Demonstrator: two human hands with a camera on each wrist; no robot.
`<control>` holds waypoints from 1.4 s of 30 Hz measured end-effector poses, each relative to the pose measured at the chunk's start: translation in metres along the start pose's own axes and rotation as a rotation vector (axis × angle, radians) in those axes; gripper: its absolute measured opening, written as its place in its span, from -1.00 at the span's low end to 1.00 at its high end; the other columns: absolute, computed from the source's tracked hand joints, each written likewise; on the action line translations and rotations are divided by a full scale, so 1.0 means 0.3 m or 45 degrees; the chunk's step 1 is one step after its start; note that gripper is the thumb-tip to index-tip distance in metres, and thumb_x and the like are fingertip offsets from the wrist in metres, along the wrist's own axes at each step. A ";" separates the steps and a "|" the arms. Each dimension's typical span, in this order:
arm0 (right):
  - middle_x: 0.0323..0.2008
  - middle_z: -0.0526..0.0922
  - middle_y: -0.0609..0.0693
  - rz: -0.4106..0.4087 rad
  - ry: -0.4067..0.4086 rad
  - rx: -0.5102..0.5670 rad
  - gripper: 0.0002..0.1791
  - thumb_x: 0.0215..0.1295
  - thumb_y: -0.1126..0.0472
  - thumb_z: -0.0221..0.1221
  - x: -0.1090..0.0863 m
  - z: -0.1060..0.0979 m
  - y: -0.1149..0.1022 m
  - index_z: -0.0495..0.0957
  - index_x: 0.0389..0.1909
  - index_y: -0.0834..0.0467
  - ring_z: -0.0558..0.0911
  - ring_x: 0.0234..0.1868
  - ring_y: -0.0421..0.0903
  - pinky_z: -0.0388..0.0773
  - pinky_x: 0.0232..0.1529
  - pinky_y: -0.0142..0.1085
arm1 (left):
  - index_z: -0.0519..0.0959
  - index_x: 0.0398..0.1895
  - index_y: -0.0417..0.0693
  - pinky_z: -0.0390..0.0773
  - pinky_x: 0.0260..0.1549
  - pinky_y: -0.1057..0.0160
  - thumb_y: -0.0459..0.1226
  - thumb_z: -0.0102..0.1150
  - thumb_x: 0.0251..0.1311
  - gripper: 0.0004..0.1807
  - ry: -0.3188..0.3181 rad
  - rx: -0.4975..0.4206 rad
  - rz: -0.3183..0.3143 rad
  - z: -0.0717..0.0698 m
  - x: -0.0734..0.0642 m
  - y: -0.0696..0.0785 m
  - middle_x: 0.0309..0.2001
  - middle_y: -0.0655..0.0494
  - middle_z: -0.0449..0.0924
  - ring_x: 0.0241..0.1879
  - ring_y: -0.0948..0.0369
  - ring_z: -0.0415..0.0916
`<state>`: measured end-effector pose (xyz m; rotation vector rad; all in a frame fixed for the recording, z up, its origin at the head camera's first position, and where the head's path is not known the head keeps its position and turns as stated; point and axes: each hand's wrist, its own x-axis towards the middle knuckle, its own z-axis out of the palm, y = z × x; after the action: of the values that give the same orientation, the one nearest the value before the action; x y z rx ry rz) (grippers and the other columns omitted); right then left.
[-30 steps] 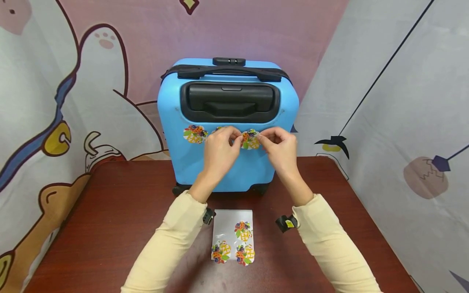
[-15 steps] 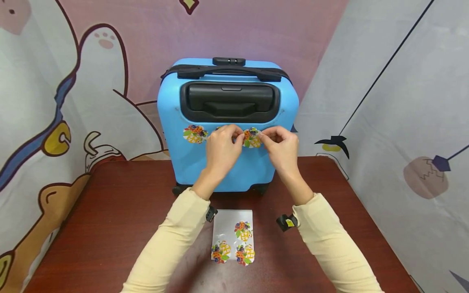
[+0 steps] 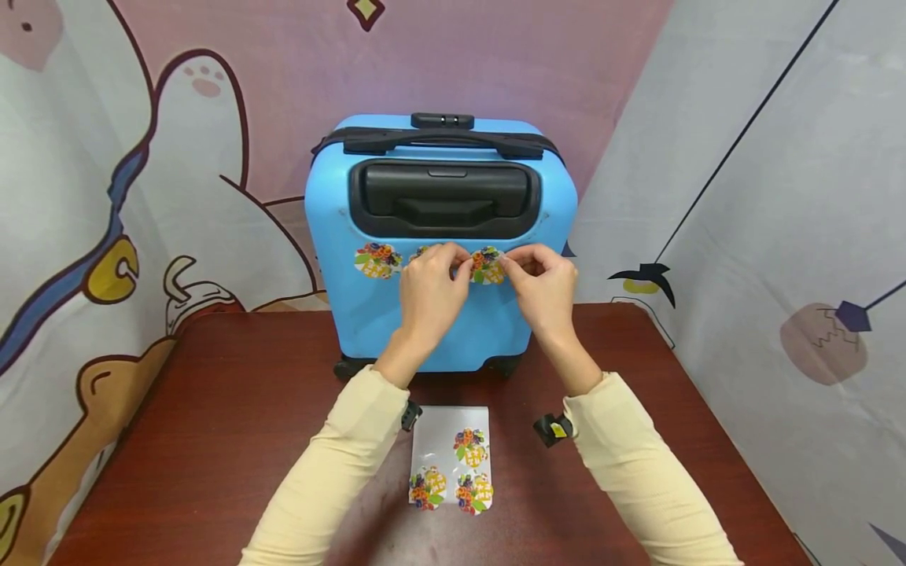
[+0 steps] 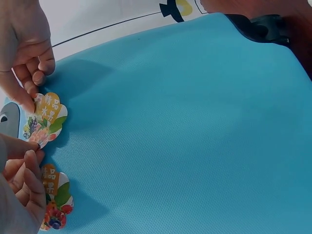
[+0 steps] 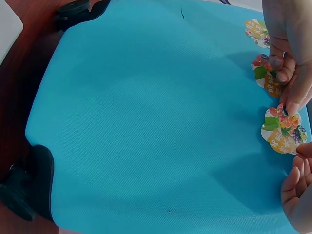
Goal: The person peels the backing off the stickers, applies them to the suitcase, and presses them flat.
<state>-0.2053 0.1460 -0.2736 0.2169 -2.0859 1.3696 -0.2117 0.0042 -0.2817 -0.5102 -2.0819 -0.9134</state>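
Observation:
A blue suitcase [image 3: 396, 314] with a black handle panel stands upright on the table. In front of it my left hand [image 3: 432, 295] and right hand [image 3: 545, 291] pinch opposite edges of a flower-shaped fruit sticker [image 3: 487, 266], below the handle panel. In the right wrist view this sticker [image 5: 282, 129] casts a shadow on the blue shell. A second sticker [image 5: 265, 73], partly covered by my left hand, sits on the shell beside it. Further left is a third sticker [image 3: 377, 260], in full view.
On the brown table [image 3: 212, 440], between the forearms, lies a white sticker sheet [image 3: 432, 440] bearing three fruit stickers. Dark wheels [image 3: 348, 367] show at the suitcase's bottom corners. A cartoon-printed cloth [image 3: 531, 63] hangs behind the table.
Both hands have shifted slightly to the right with the sticker, and it sits a little higher on the suitcase. Over the last half second they have hardly moved.

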 end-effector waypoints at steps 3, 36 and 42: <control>-0.57 0.56 0.16 -0.010 0.013 -0.004 -0.86 0.10 0.30 0.26 0.002 0.002 0.003 0.62 -0.46 0.34 0.44 -0.58 -0.28 0.38 -0.54 -0.48 | 0.60 -0.49 -0.22 0.46 -0.54 0.25 -0.34 0.22 0.10 -0.90 0.014 0.001 0.015 0.003 0.000 -0.002 -0.51 -0.01 0.59 -0.57 0.17 0.49; -0.62 0.52 0.11 -0.105 0.091 -0.014 -0.85 0.09 0.30 0.25 -0.011 0.005 0.023 0.57 -0.52 0.34 0.41 -0.61 -0.20 0.31 -0.58 -0.45 | 0.62 -0.46 -0.18 0.43 -0.51 0.25 -0.31 0.26 0.07 -0.91 -0.179 -0.101 -0.143 -0.025 -0.028 -0.018 -0.50 0.04 0.63 -0.58 0.20 0.48; -0.59 0.56 0.20 0.000 -0.062 0.130 -0.78 0.17 0.22 0.21 -0.025 -0.003 0.046 0.58 -0.45 0.35 0.49 -0.64 -0.01 0.43 -0.61 -0.40 | 0.63 -0.32 -0.18 0.44 -0.53 0.30 -0.32 0.17 0.15 -0.89 -0.324 -0.245 -0.284 -0.041 -0.028 -0.027 -0.49 0.07 0.62 -0.58 0.24 0.49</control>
<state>-0.2052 0.1515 -0.2885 0.2955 -2.0568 1.4861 -0.2053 -0.0106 -0.2867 -0.5238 -2.3264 -1.2423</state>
